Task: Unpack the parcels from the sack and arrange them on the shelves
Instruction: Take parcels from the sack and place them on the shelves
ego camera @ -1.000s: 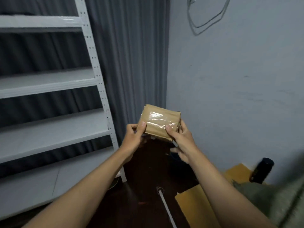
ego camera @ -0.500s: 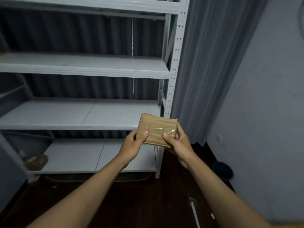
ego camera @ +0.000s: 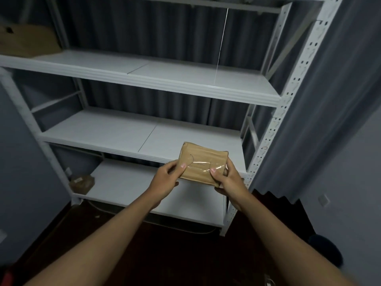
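A small brown parcel (ego camera: 203,162) wrapped in clear tape is held up in front of the white metal shelving unit (ego camera: 266,145). My left hand (ego camera: 167,178) pinches its left edge and my right hand (ego camera: 228,180) grips its right edge, thumbs on top. The parcel hovers just in front of the right part of the middle shelf (ego camera: 115,133). Another small brown parcel (ego camera: 82,183) lies at the left end of the bottom shelf (ego camera: 132,182). The sack is out of view.
A brown cardboard box (ego camera: 26,41) stands at the left of an upper shelf (ego camera: 185,77). A grey curtain (ego camera: 309,131) hangs to the right of the rack and behind it. Dark floor (ego camera: 185,244) lies below; a dark round object (ego camera: 325,250) sits at the lower right.
My view has swung left from the wall and curtain to face the shelving. Both hands have kept hold of the parcel and carried it toward the middle shelf.
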